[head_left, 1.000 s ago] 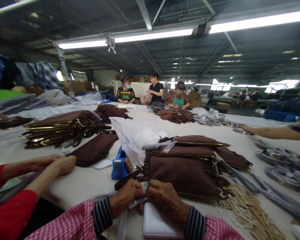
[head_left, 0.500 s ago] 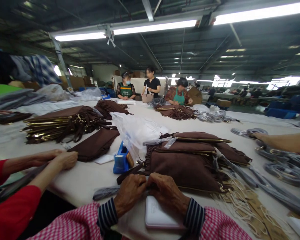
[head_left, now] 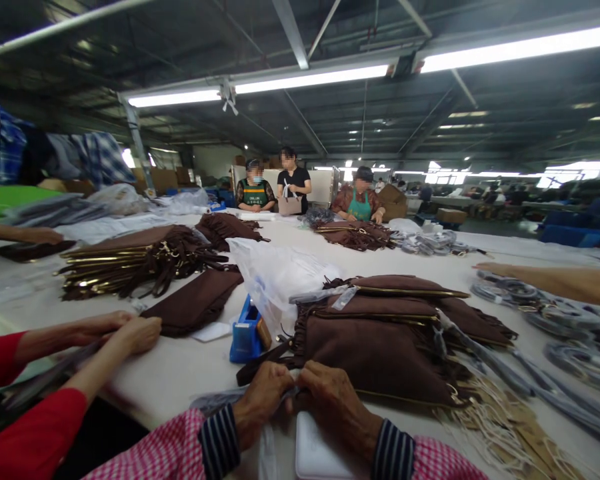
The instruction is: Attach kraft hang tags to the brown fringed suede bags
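Note:
My left hand (head_left: 264, 399) and my right hand (head_left: 337, 403) meet with bent, closed fingers at the table's near edge. Between them they pinch a grey strap wrapped in clear plastic (head_left: 215, 400), whose wrapped length shows left of my left hand; the fingertips partly hide it. A strip of clear plastic (head_left: 267, 450) hangs below my left hand. Under my right hand lies a white rounded box (head_left: 313, 448). Just beyond both hands rests a stack of dark brown fringed bags (head_left: 365, 353) with gold zips. A blue tape dispenser (head_left: 245, 340) stands ahead of my left hand.
On the left, a co-worker's hands (head_left: 130, 331) in red sleeves are beside a brown bag (head_left: 195, 303). More brown bags (head_left: 125, 257) are piled behind. At right lie coiled wrapped straps (head_left: 575, 360), a co-worker's arm (head_left: 555, 280) and tags with white cords (head_left: 510, 420). Crumpled plastic (head_left: 280, 270) sits mid-table.
The view has tilted up slightly, so the table things sit lower. My hands stay together at the strap, and the plastic strip shows more below. The co-worker's arm at right has shifted over the coils.

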`<state>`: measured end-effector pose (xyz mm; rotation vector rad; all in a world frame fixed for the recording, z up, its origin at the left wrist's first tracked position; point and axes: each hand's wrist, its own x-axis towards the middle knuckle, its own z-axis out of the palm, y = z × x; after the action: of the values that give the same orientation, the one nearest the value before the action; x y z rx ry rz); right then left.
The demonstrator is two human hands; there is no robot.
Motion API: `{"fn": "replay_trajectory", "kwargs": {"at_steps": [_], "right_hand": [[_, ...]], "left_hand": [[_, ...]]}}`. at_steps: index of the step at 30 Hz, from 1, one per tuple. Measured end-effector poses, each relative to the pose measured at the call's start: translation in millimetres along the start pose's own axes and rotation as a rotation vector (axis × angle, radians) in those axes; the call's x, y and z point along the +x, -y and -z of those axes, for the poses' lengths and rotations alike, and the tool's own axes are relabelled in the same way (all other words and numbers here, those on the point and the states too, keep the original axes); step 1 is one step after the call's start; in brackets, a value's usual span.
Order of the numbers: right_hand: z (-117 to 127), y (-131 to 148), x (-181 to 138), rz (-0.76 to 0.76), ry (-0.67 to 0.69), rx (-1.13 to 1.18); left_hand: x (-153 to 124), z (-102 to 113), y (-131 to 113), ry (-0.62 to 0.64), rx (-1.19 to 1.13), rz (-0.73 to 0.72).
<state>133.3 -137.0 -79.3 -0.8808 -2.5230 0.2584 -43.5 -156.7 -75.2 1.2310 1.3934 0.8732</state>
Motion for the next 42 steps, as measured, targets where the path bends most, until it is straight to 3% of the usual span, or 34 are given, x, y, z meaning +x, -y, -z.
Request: {"fn": "replay_trajectory", "kwargs": {"at_steps": [3, 8, 13, 24, 35, 42], "right_hand": [[0, 1, 0, 0.061, 0.018, -0.042], [2, 1, 0, 0.131, 0.001, 0.021], [-2, -6, -1, 0.091, -0.036, 0.223], [15, -10, 5, -0.078, 0.045, 0.546], [10, -14, 12, -0.055, 0.022, 0.494], [12, -15, 19, -0.103, 0.05, 0.606]], "left_hand": [[-2, 1, -2, 0.022, 0.059, -0.03], [-11, 4, -7, -0.003, 0.231, -0.233], [-18, 6, -6, 0.067, 0.106, -0.236], [-24, 18, -13, 0.226, 0.248, -0.383], [-34, 8, -6, -0.065, 0.556, -0.321], [-43, 18, -18, -0.002, 0.513, -0.348]]}}
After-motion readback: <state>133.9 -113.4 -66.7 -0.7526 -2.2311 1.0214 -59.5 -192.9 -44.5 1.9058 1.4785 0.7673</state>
